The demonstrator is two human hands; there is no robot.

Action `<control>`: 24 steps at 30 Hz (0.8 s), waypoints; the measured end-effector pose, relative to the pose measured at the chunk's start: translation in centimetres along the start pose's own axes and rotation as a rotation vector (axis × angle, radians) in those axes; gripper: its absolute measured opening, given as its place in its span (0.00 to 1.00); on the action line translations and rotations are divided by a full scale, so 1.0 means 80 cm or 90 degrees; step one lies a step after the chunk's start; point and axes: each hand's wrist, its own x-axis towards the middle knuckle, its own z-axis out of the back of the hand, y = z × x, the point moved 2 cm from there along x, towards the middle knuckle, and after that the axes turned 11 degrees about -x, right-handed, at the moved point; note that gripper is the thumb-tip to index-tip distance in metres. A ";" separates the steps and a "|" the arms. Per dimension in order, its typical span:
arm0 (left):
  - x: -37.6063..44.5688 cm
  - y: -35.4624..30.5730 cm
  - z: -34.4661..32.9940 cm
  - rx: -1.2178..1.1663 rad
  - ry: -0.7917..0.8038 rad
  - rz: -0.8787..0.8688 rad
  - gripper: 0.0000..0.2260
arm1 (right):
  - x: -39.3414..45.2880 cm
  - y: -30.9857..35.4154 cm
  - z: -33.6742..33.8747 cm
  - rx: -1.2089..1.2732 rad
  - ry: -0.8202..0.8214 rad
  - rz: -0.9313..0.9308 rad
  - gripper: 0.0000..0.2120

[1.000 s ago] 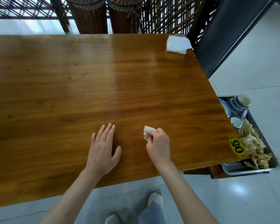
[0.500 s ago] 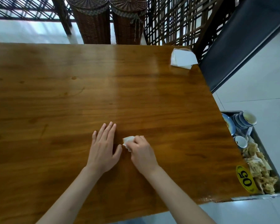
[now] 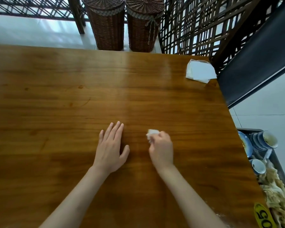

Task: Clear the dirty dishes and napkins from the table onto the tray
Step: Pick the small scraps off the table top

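Soft daylight glares off the table (image 3: 138, 89); right hand (image 3: 161, 148) motion-blurred, edges fisheye-bent.

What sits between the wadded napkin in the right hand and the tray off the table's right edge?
Nothing visible. The right hand grips the wadded napkin, and bare table runs from there to the tray, which is already loaded with cups and used napkins.

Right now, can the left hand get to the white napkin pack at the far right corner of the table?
Probably yes. The left hand lies flat and holds nothing, and only bare table lies between it and the napkin pack. It is far, so a long stretch or lean seems needed.
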 end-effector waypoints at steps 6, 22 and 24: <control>0.003 0.018 0.016 -0.009 -0.008 0.018 0.30 | -0.025 0.024 -0.009 0.017 0.073 0.192 0.08; -0.008 0.041 0.026 0.019 -0.001 0.050 0.33 | -0.001 0.055 -0.015 0.013 0.070 0.045 0.12; -0.007 0.041 0.025 0.021 0.000 0.052 0.33 | -0.003 0.060 -0.009 -0.006 0.079 0.013 0.08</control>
